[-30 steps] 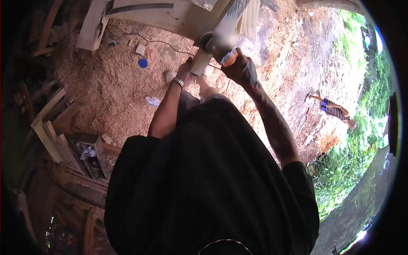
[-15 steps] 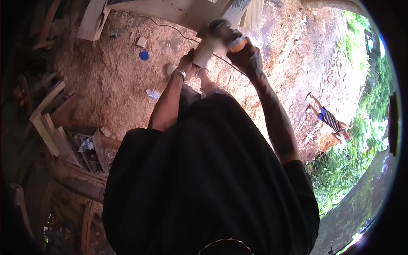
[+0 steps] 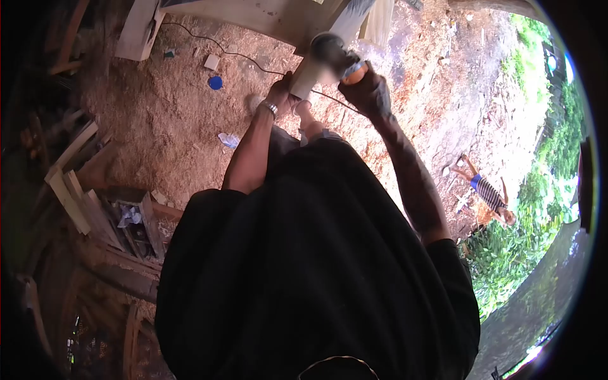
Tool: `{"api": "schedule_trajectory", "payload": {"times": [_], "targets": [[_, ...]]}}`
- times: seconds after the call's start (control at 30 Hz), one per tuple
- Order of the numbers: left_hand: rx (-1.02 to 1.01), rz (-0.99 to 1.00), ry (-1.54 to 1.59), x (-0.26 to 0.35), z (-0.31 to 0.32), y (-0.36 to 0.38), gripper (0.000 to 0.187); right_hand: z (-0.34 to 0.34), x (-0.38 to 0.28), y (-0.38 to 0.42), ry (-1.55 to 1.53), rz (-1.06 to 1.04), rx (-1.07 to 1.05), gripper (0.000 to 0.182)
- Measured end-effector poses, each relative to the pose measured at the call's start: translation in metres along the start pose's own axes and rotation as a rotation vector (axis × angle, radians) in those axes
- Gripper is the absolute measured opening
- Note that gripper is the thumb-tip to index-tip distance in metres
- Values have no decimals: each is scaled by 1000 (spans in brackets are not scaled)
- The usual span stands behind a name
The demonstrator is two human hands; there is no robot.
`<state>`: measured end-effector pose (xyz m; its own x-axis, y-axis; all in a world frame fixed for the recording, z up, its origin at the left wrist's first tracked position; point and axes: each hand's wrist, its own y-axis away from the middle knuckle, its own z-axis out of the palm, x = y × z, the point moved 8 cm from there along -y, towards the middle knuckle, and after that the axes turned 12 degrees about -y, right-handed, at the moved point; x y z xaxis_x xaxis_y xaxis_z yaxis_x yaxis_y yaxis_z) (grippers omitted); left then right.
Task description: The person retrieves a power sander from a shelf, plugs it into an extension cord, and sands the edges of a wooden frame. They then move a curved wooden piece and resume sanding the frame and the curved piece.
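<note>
So, the hand-held power tool with an orange body and dark round head (image 3: 344, 62) sits over the pale, squared wooden bar (image 3: 306, 81), top centre; blur hides whether the head touches wood. Tool: likely moderately heavy, rigid, head-heavy, probably buzzing in use. Take it by the orange body, fingers clear of the head. Bar: likely stiff, fairly light, maybe dusty-slick; take it by the near end, off the head.

Right hand (image 3: 369, 94): fingers closed round the orange body, no visible gap. Left hand (image 3: 278, 93): curled on the bar's near end, looks like a grip, fingertips mostly hidden. Silvery metal wristband (image 3: 271, 107) on that wrist.

Further out: broad pale wooden panel (image 3: 263, 24) just beyond the bar; thin dark cord (image 3: 244, 57) runs behind it over shaving-covered ground (image 3: 171, 126). Flat blue disc (image 3: 215, 83) lies off left. Person in a striped top (image 3: 489, 193), well apart, far right.
</note>
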<state>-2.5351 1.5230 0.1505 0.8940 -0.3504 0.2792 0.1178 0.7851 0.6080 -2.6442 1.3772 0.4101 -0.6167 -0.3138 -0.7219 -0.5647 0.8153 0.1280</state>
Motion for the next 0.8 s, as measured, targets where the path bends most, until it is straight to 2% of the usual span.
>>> {"api": "schedule_trajectory", "payload": {"times": [0.03,0.13,0.17,0.27,0.3,0.33,0.4,0.43,0.47,0.5,0.6,0.67,0.73,0.77,0.8], "targets": [[1,2,6,1,3,1,40,6,7,11,48,21,-12,46],[-41,73,-15,3,4,1,40,28,-13,38,62,-92,-146,46],[-45,60,-53,1,0,-1,40,33,-18,43,84,-145,-157,52],[-54,13,-154,1,-4,0,38,41,-19,35,48,-76,-150,46],[-41,39,-95,2,-1,1,35,36,-12,33,4,-183,-9,46],[-92,13,-29,-1,-1,-2,31,29,-23,19,73,48,-55,43],[-109,-1,-59,-14,-18,-14,32,21,-19,13,-30,31,-62,40],[-73,-2,-90,-10,-19,-11,31,19,-20,20,-7,-46,-2,38],[-42,-3,-121,-7,-17,-6,30,26,-15,27,48,10,-91,39],[-9,-8,-146,-6,-14,-3,29,36,-10,39,65,-30,-134,41],[-94,6,-156,-19,-31,-22,33,51,-19,59,90,-48,-211,43],[-110,183,-533,-9,-32,-18,41,49,-19,63,76,-5,-229,44],[-130,-72,-133,-19,-25,-17,45,46,-17,63,53,3,-218,44],[-115,-12,-291,-15,-26,-14,42,46,-14,63,59,4,-202,44],[-94,-34,-275,-17,-28,-14,42,48,-12,61,63,3,-186,44]]}}
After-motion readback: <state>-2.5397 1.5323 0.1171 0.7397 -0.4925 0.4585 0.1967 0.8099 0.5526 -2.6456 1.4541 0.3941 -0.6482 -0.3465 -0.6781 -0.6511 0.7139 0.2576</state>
